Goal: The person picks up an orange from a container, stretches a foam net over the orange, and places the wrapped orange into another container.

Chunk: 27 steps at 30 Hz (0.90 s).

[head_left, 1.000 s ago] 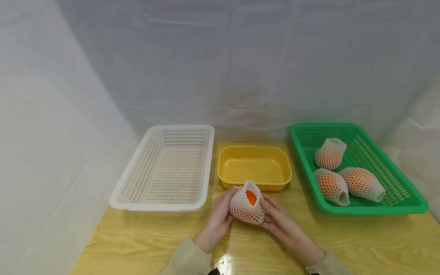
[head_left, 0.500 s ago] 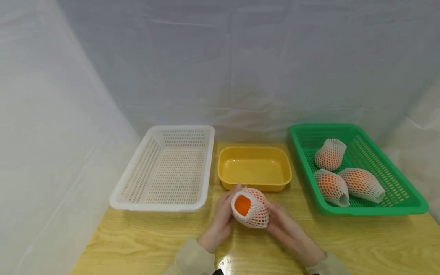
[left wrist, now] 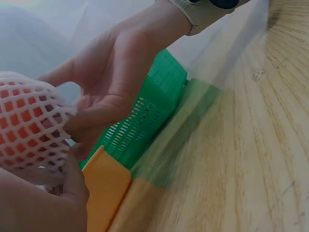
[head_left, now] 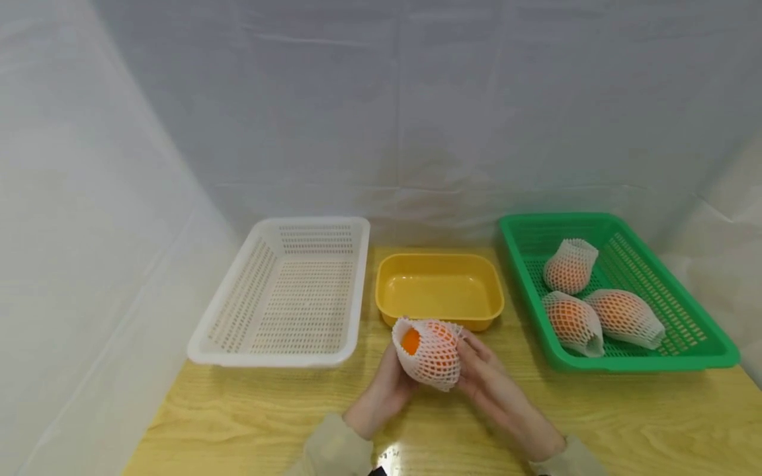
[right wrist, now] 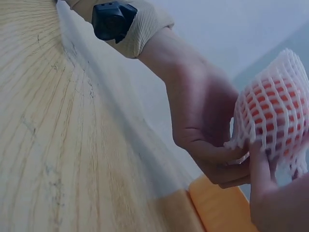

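Observation:
In the head view a round orange-coloured fruit [head_left: 411, 342] sits in a white foam net sleeve [head_left: 437, 362], held just above the table in front of a yellow tray. One end of the sleeve gapes toward the left and bares the fruit. My left hand [head_left: 383, 393] holds the sleeve from below and the left, its fingers partly hidden behind it. On the other side my right hand [head_left: 497, 390] grips the net with thumb and fingers. The left wrist view shows the net [left wrist: 31, 121] between both hands, and so does the right wrist view.
The yellow tray [head_left: 440, 296] stands just beyond the hands. To its left is a white slotted basket [head_left: 303, 304]. A green basket [head_left: 651, 363] on the right holds three net-wrapped fruits, one behind [head_left: 569, 271] and two in front. A pale sheet [head_left: 381, 119] hangs behind.
The netted fruit has been turned in the hands: its open end faced up and right, then toward me, and now points left. Both hands have kept hold. The baskets and tray stay put.

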Motion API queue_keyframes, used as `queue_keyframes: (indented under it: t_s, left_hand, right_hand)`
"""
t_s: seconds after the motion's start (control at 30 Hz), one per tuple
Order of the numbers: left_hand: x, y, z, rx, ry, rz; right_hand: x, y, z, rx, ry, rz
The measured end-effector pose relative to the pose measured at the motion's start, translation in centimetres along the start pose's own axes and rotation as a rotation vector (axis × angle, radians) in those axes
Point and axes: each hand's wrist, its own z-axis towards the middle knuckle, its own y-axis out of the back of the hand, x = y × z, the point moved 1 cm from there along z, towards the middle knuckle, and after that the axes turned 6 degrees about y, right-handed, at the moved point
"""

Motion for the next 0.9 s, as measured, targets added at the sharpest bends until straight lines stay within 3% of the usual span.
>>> queue_keyframes:
  t_s: [0.17, 0.43, 0.7, 0.9]
  left_hand:
    - [-0.1, 0.0, -0.2, 0.024, 0.026, -0.034]
    - [0.2, -0.3, -0.4, 0.058, 0.042, -0.131]
    - [-0.3, -1.0, -0.9, 0.090, 0.091, -0.226]
    - [-0.7, -1.3, -0.9, 0.104, 0.111, -0.246]
  right_hand:
    - [0.2, -0.1, 0.1, -0.077, 0.058, -0.029]
    - [0.4, -0.2, 0.1, -0.010, 0.091, 0.013]
    - [0.0, -0.5, 0.2, -0.072, 0.007, 0.017]
    - [-0.2, -0.5, 0.3, -0.126, -0.017, 0.011]
